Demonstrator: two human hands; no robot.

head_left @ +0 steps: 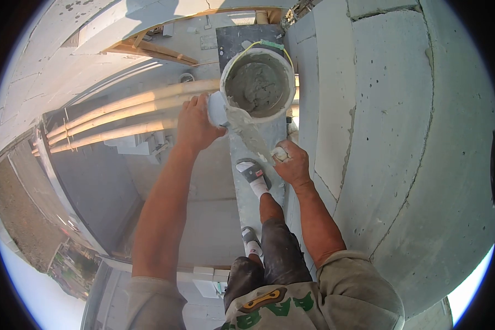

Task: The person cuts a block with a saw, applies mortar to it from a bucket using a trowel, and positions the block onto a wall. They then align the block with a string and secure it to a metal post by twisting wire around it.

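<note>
My left hand (197, 125) is closed around a small pale, flat-faced piece of block (218, 109) at the left side of a bucket (283, 113). Grey wet mortar (257, 85) lies inside the bucket. In my right hand (295, 164) is the handle of a trowel (251, 137), gripped below and right of the bucket. Mortar coats the trowel's blade, whose far end is at the bucket's near rim. A yellow bail with a green grip (271, 45) rests at the bucket's far side.
Both feet, in sandals, are on a narrow plank (278, 190), which also bears the bucket. A block wall (390, 110) rises close on my right. Bamboo poles (143, 107) span the left, above a lower floor with white blocks (137, 144). A wooden frame (154, 50) stands beyond.
</note>
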